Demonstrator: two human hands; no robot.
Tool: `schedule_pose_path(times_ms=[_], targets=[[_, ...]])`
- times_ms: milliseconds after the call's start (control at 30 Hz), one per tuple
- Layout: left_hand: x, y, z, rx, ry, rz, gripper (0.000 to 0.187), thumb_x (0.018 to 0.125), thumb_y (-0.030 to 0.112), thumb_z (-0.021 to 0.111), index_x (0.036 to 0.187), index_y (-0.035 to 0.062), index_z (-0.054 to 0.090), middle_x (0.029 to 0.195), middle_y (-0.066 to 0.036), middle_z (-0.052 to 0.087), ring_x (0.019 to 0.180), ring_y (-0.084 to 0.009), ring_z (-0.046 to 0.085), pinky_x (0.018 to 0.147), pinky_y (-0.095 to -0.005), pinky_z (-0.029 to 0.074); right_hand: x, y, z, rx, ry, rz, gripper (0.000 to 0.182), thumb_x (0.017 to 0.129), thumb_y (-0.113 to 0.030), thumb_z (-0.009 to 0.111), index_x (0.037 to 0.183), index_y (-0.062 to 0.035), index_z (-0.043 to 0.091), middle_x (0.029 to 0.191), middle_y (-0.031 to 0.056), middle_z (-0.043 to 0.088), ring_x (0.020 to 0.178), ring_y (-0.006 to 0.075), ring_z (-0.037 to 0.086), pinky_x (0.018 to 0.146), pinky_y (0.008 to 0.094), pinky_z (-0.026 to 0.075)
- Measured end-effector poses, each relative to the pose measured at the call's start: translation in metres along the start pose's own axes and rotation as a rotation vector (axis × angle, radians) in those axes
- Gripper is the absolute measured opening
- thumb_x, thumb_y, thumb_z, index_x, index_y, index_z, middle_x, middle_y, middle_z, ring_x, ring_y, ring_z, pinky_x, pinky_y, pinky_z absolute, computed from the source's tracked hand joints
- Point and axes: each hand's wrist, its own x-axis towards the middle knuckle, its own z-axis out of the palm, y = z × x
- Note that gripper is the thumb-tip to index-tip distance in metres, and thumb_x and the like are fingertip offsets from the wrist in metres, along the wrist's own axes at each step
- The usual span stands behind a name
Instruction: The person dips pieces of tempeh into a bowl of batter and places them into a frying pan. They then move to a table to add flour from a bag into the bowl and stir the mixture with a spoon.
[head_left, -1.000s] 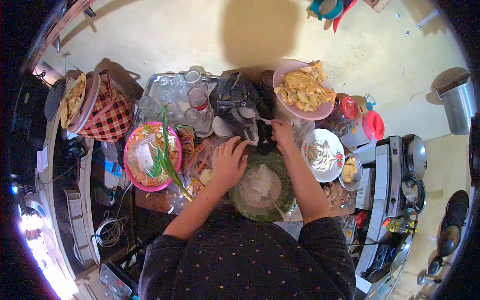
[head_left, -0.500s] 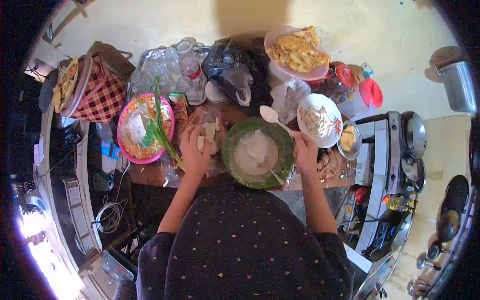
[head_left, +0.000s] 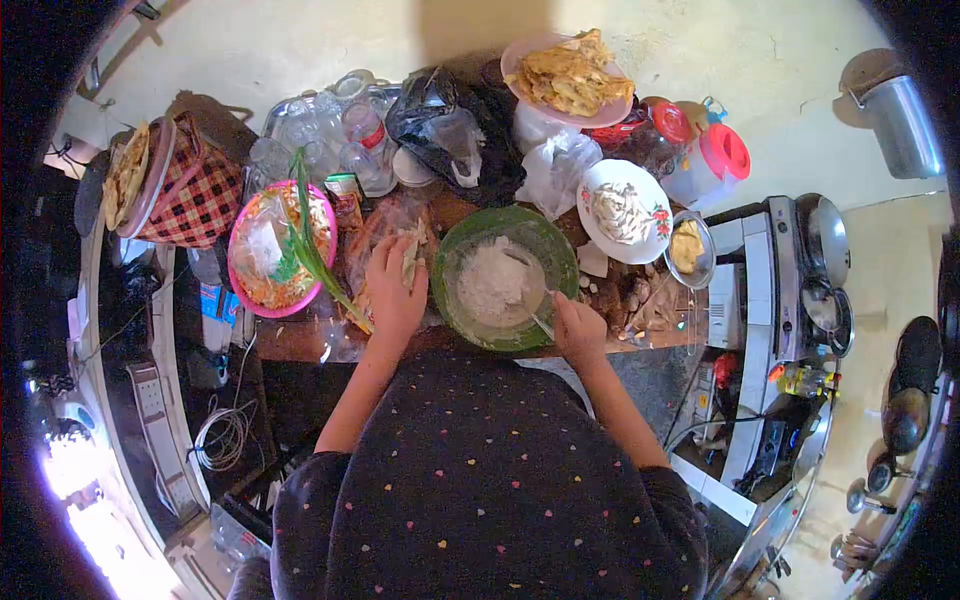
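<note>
In the head view, a green bowl (head_left: pixel 450 300) holds a mound of white powder (head_left: pixel 492 280) over a pale wet mix. My right hand (head_left: pixel 580 330) is closed at the bowl's right rim, around the handle of a metal spoon (head_left: pixel 543 325) that reaches into the bowl. Left of the bowl, my left hand (head_left: pixel 395 290) curls over a crumpled clear plastic bag (head_left: pixel 362 250). Pale material shows by its fingertips, but what they grip is partly hidden. Spring onion leaves (head_left: pixel 312 250) lie across a pink-rimmed dish (head_left: pixel 233 265) of shredded vegetables beside that hand.
A flowered white bowl (head_left: pixel 655 245) with pale strips and a small metal bowl (head_left: pixel 703 270) stand to the right. Behind are a black plastic bag (head_left: pixel 430 120), a tray of glasses (head_left: pixel 320 125) and a plate of fried food (head_left: pixel 572 80). A stove (head_left: pixel 785 270) is far right.
My right hand has put down the white spoon and moved to the metal spoon in the bowl. My left hand stays at the plastic bag. The whole view has shifted slightly.
</note>
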Motion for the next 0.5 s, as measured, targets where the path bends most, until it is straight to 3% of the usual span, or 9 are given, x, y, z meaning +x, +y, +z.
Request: schedule_pose_path(times_ms=[133,233,500], targets=[[-0.004,0.0,-0.004,-0.055,-0.006,-0.009,0.034,0.078,0.009,0.059,0.111,0.0009,0.052,0.114,-0.019,0.05,0.106,-0.0369,0.048,0.092,-0.0433,0.037,0.03,-0.005,-0.007,0.092,0.225,0.036,0.017,0.082,-0.007,0.058,0.098,-0.0026,0.061,0.069,0.0129,0.059,0.055,0.0295,0.057,0.049,0.0373,0.045],[-0.009,-0.004,-0.003,-0.052,-0.018,-0.017,0.035,0.078,0.009,0.059,0.111,0.001,0.052,0.115,-0.02,0.05,0.106,-0.0372,0.048,0.092,-0.0433,0.037,0.073,-0.014,-0.005,0.122,0.31,0.183,0.012,0.081,-0.01,0.059,0.091,-0.0035,0.063,0.076,0.0158,0.064,0.065,0.0321,0.062,0.055,0.0393,0.049],[-0.019,-0.001,-0.015,-0.031,-0.011,-0.075,0.035,0.077,0.009,0.059,0.111,0.0005,0.054,0.115,-0.02,0.05,0.108,-0.0371,0.048,0.092,-0.0435,0.037,0.147,0.001,0.024,0.008,0.441,0.26,0.009,0.081,-0.01,0.057,0.085,-0.0037,0.062,0.068,0.0165,0.061,0.06,0.0349,0.059,0.054,0.0424,0.047]])
